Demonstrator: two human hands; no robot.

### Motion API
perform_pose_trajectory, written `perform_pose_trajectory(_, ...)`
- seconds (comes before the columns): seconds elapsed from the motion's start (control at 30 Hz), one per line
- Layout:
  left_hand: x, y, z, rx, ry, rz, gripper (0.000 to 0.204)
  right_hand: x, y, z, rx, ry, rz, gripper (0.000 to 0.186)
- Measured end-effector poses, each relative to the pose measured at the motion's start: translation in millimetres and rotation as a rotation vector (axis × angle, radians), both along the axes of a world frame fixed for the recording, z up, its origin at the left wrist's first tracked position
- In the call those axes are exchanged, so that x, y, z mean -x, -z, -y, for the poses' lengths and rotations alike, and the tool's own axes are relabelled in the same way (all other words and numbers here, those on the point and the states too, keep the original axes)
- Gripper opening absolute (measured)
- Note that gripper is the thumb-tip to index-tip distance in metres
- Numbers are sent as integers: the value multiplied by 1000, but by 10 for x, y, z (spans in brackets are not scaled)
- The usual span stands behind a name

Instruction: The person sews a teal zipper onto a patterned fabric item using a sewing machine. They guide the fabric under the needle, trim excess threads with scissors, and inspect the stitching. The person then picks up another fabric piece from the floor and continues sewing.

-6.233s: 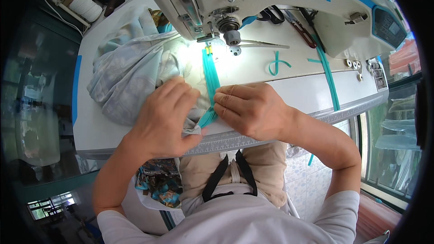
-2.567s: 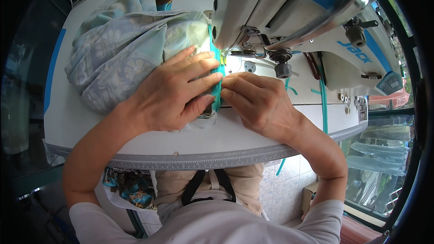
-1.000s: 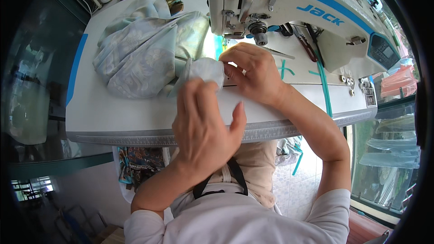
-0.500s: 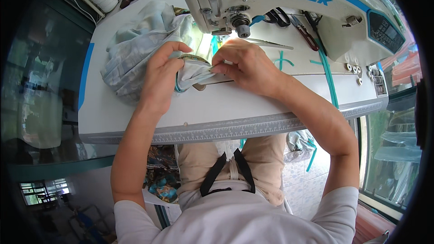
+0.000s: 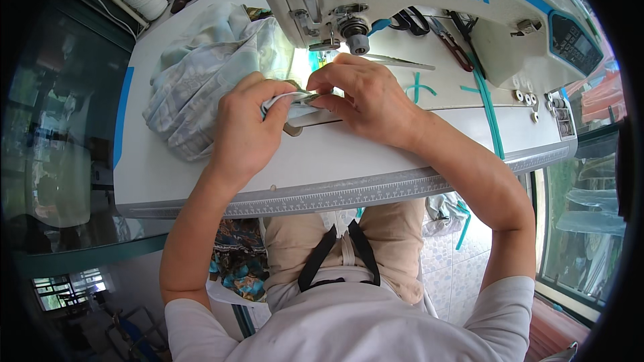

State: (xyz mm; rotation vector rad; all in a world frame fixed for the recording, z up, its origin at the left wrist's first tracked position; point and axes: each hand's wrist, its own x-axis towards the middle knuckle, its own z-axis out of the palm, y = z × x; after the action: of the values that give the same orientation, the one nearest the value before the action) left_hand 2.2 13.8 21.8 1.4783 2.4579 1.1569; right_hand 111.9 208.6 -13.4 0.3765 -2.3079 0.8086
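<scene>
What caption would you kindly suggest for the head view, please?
Left hand and right hand hold pale patterned fabric at a sewing machine.

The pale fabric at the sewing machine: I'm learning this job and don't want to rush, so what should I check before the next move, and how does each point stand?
1. Left hand holding the pale fabric: ok, thumb and fingers pinch a folded edge.
2. Right hand gripping that edge: cannot tell; its fingertips are at the fold, but the grip is unclear.
3. Teal tape lying flat: cannot tell; only a short, brightly lit bit shows.
4. Fingers clear of the needle: cannot tell; the right hand hides that spot.
5. Silver tweezers off the fabric: ok, the visible part lies apart.
6. Loose teal strip off the fabric: ok, it lies to the right.
</scene>
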Motion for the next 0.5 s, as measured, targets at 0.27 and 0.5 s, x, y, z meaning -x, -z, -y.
perform_pose_trajectory(0.27, 76, 110, -46, -181, 134, 223, 8, -30, -36, 15, -273, 42, -95, 26)
perform_pose_trajectory(0.5, -51, 88, -99, -231, 114, 636, 10, -111, -94, 38, -490, 50, -127, 29)
